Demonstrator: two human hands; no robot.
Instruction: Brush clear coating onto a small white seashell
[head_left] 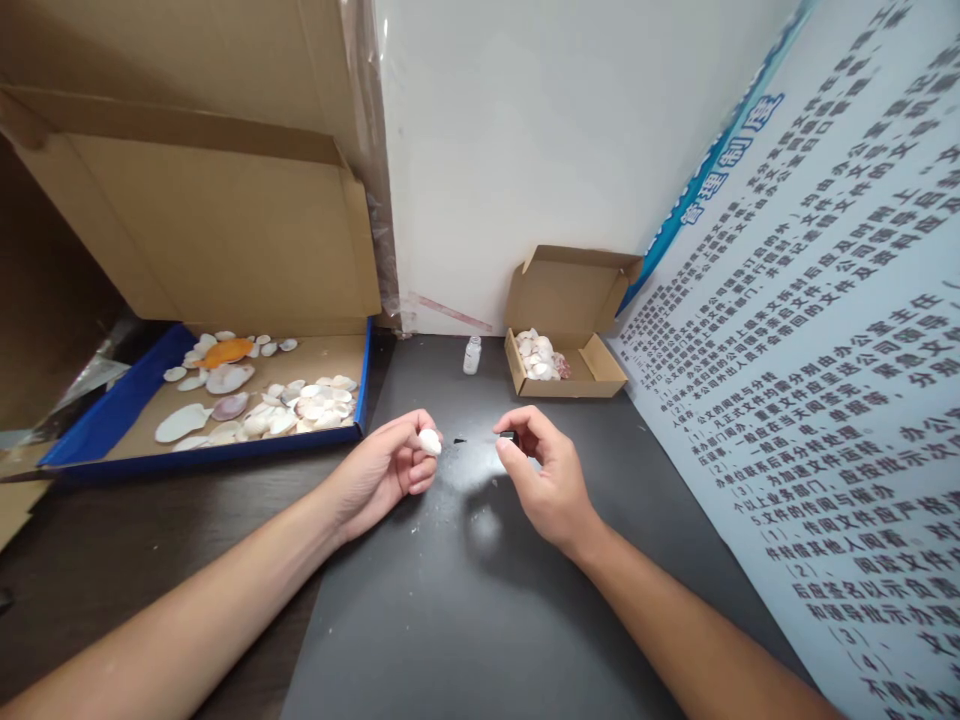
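Observation:
My left hand (390,468) pinches a small white shell (430,441) between thumb and fingers, just above the black mat (450,600). A few centimetres to its right, my right hand (546,478) grips a small dark object (508,436) at its fingertips; its shape is too small to tell. A tiny dark speck (460,441) lies on the mat between the two hands. Fine white dust is scattered on the mat under them.
A blue-rimmed cardboard tray (112,425) at the left holds several white shells and an orange one (225,351). At the back stand a small white bottle (472,355) and a small open cardboard box (604,372) with shells. A printed poster (810,400) leans along the right.

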